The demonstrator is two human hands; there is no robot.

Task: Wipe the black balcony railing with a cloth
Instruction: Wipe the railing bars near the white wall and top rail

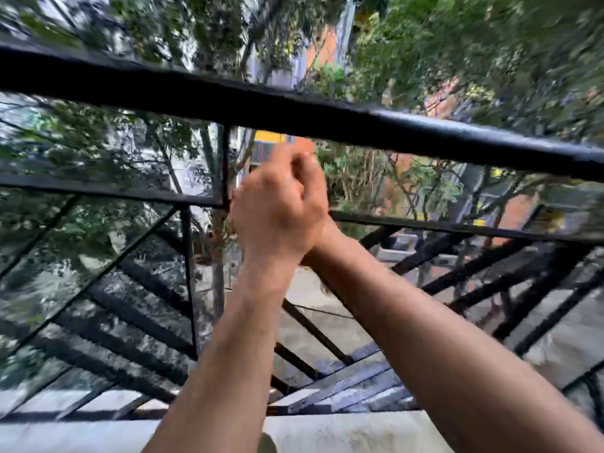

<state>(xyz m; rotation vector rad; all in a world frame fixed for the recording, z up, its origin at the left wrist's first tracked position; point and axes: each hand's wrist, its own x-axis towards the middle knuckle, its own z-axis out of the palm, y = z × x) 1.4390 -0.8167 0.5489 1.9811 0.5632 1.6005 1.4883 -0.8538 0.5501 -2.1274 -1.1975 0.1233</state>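
My left hand (277,214) covers my right hand (315,188), pressed together just below the railing (327,116). The fingers look curled, but I cannot tell through the blur whether they grasp anything.

At the bottom edge of the view runs a pale concrete ledge (346,433); its surface looks rough and a little stained; it goes from the left side to the right side, and its middle part is hidden. Directly on this ledge stands the black railing (228,96); its bottom bar (81,415) lies along the far edge of the ledge and seems to touch it; above this bar flat slanted bars (140,317) spread like a fan; a thin upright post (189,273) stands among them and meets a horizontal middle bar (108,191); the thick top rail (425,135) is above all, tilted in the view; the picture is blurred, so small details on the ledge cannot be told.
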